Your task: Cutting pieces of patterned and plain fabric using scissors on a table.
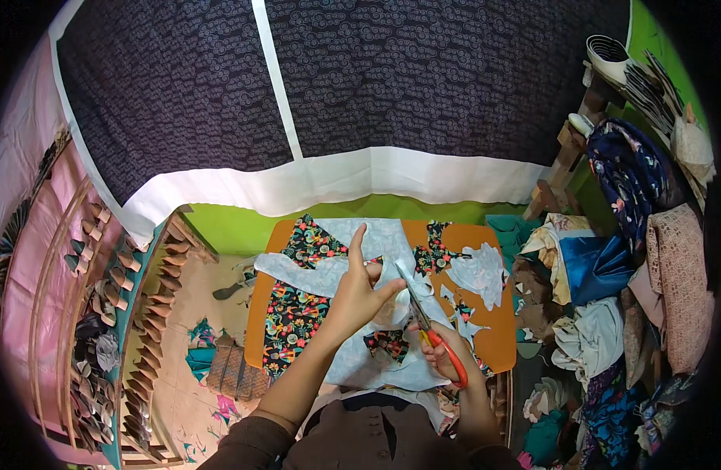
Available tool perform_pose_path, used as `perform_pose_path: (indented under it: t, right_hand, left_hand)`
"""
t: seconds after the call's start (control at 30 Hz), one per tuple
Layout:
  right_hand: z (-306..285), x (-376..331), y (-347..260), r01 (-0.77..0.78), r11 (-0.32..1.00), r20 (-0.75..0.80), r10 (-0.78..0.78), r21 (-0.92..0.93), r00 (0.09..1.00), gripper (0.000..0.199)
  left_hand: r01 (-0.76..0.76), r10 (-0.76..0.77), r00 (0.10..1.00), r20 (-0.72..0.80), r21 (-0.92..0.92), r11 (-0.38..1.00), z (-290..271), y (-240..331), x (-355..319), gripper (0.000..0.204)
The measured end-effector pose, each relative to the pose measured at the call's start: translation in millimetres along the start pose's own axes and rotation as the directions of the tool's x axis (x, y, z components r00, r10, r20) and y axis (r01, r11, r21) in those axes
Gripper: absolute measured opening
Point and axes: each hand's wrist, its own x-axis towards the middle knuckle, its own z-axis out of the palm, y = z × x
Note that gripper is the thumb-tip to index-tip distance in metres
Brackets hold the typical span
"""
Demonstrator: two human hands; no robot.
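Pale bluish-white fabric (337, 364) lies spread over an orange-brown table, with black floral fabric (294, 321) showing beside and under it. My left hand (356, 294) is over the middle, index finger stretched out, thumb and curled fingers closed at a raised fold of the pale fabric. In my right hand (439, 348) is a pair of scissors (439, 337) with red-orange handles. Their blades point away and to the left, against the raised fabric near my left thumb. The blades look nearly closed. A small floral scrap (388, 345) lies between my forearms.
Offcuts of pale fabric (479, 274) lie on the table's (497, 333) right side. Wooden shoe forms (153, 337) line a rack at left. Piled cloth (595, 333) fills the right side. A dark patterned curtain (423, 86) hangs beyond. Scraps (202, 337) lie on the floor.
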Motion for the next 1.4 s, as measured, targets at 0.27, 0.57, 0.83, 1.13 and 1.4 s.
perform_pose_path:
  t: [0.27,0.57,0.83,1.13,1.4]
  right_hand:
    - [1,-3,4,0.049,0.975,0.124,-0.077,0.216,0.989,0.1]
    - [7,-4,-4,-0.022,0.989,0.134,0.002,0.144,0.991,0.099]
    - [2,-2,14,0.175,0.962,0.153,-0.209,0.208,0.966,0.079]
    - [9,-9,-15,-0.079,0.975,0.059,0.068,0.21,0.996,0.096]
    - [9,-5,-6,0.026,0.999,-0.009,-0.026,0.045,1.0,0.096]
  left_hand:
    - [0.001,0.0,1.0,0.022,-0.045,0.999,0,13,-5,0.093]
    - [-0.006,0.006,1.0,-0.001,0.029,1.0,0,16,-8,0.094]
    - [-0.018,0.018,1.0,0.021,0.018,1.0,4,18,-10,0.094]
    - [-0.004,0.004,1.0,0.015,0.018,1.0,1,19,-9,0.094]
    - [-0.041,0.021,0.996,-0.087,-0.234,0.971,4,-4,-8,0.085]
